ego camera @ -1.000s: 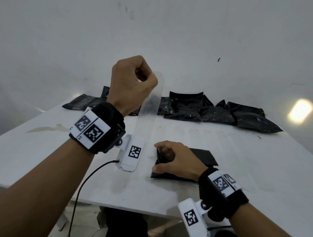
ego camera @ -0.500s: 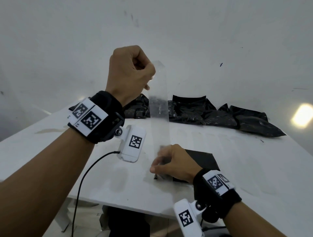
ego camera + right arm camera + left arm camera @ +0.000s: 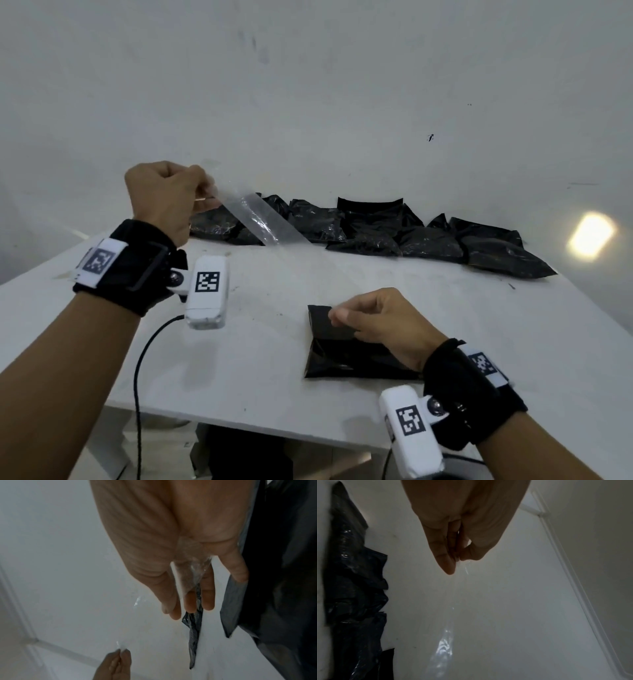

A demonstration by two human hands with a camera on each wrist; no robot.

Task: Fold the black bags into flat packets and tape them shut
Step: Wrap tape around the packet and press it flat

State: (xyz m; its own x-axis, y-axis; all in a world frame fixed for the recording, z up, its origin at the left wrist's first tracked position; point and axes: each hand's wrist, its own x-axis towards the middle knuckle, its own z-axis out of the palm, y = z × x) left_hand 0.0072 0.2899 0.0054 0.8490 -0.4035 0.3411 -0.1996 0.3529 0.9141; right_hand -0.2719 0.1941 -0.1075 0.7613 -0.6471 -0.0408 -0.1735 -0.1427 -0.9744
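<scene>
While the right hand (image 3: 383, 322) pinned the strip's end onto the flat folded black plastic packet (image 3: 346, 356), the left hand (image 3: 164, 198), pinching the clear adhesive tape strip (image 3: 260, 219), had dropped leftward, slanting it.

Soft, even light fills the head view, with a bright glare patch (image 3: 591, 236) on the wall at right. Both wrist views are dim, grainy and blurred, edges bowed.

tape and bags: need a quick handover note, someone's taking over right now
Left hand: raised, pinching one end of the clear tape strip.
Right hand: on the folded packet at the table's near edge, holding the strip's other end.
Done: this packet is folded.
Left: press the tape down over its fold. More black bags lie along the far edge; whether they are taped cannot be told.
</scene>
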